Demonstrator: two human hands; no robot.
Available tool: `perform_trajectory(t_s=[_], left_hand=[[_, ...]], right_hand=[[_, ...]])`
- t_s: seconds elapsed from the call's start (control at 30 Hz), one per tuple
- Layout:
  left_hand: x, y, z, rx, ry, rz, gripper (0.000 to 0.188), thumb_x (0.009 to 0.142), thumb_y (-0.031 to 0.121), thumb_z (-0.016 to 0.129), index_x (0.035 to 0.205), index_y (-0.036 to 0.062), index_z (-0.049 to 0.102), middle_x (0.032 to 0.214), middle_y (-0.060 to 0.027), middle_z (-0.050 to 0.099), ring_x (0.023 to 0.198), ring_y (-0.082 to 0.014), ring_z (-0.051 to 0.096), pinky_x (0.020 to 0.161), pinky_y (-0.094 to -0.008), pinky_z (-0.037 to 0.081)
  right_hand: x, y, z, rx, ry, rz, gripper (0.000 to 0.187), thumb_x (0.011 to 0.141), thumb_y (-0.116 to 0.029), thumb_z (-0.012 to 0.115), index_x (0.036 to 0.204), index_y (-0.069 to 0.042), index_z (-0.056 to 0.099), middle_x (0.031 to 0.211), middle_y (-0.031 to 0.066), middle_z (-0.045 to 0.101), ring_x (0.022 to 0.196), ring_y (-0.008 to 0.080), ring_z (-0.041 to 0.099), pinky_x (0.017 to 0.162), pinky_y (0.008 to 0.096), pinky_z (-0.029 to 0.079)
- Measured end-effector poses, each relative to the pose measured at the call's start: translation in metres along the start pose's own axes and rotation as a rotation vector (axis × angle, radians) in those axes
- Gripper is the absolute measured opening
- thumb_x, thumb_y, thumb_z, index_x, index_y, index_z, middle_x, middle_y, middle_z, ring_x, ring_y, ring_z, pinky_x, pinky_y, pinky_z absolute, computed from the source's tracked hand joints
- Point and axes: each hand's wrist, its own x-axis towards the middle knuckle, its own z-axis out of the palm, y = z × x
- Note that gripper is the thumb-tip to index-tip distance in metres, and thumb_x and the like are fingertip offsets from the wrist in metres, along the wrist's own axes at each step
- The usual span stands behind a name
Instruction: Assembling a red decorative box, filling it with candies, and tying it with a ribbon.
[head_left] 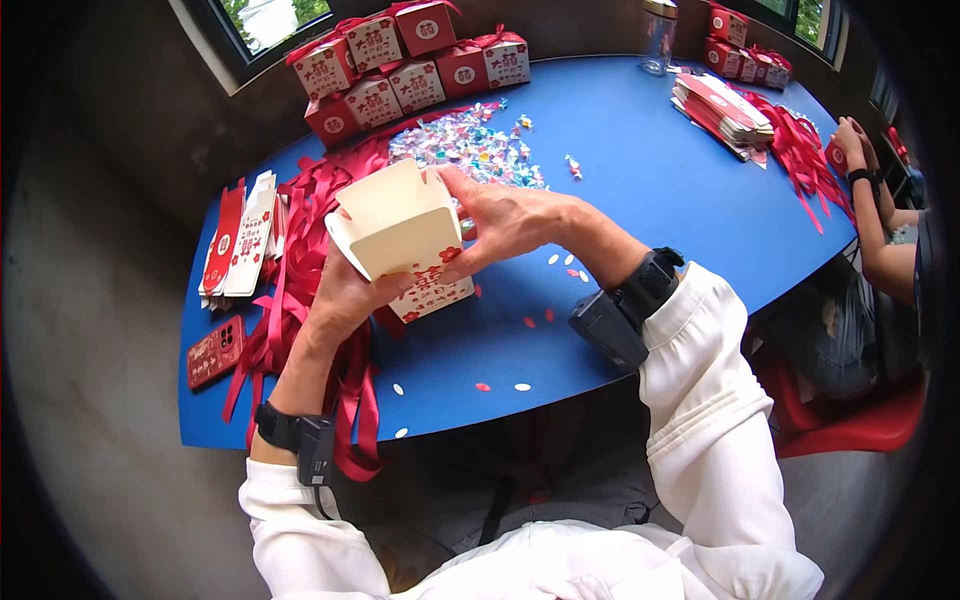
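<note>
Between both hands I hold a small cream gift box (400, 245) with red printing and its top flaps standing up. My left hand (345, 295) is closed around its lower left side, the thumb on the printed front. My right hand (510, 215) grips the right side, with fingers at the upper edge and thumb on the front. What is inside the box is hidden from here. Just behind it lies a heap of wrapped candies (465, 145), and long red ribbons (305, 230) spread beneath and to the left.
Finished red-and-white boxes (410, 85) are stacked at the far left of the blue table (620, 140). Flat box blanks (240, 240) and a red phone (216, 352) lie left. Farther right are more blanks (725, 110), ribbons (800, 150), a bottle (659, 35) and another person's arm (880, 240).
</note>
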Motion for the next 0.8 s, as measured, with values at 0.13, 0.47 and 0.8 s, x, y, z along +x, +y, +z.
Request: perform_trajectory(t_s=[0.13,0.47,0.8], left_hand=[[-0.005,0.005,-0.009,0.022,0.044,-0.033,0.090,0.070,0.002,0.080,0.146,0.0078,0.030,0.131,-0.0077,0.054,0.120,-0.0195,0.055,0.099,-0.0371,0.049],[-0.008,-0.036,-0.017,-0.011,-0.077,0.125,0.126,0.061,0.010,0.092,0.153,0.0160,0.006,0.142,-0.0104,0.042,0.132,-0.0259,0.045,0.108,-0.0444,0.042],[-0.008,-0.018,0.005,0.220,-0.143,0.309,0.130,0.061,0.011,0.094,0.151,0.0165,0.000,0.145,-0.0126,0.038,0.135,-0.0278,0.042,0.112,-0.0445,0.037]], right_hand=[[-0.014,-0.006,-0.031,0.104,0.027,0.069,0.090,0.080,-0.023,0.083,0.151,-0.007,0.030,0.130,0.0187,0.056,0.111,0.0261,0.062,0.091,0.0379,0.056],[-0.020,0.040,-0.034,-0.386,0.284,0.257,0.017,0.088,-0.018,0.072,0.098,-0.003,0.072,0.086,0.0089,0.067,0.079,0.0189,0.063,0.073,0.0330,0.053],[-0.013,0.046,-0.008,-0.692,0.293,0.253,0.013,0.086,-0.014,0.067,0.096,-0.007,0.065,0.093,0.0128,0.061,0.091,0.0293,0.061,0.081,0.0403,0.050]])
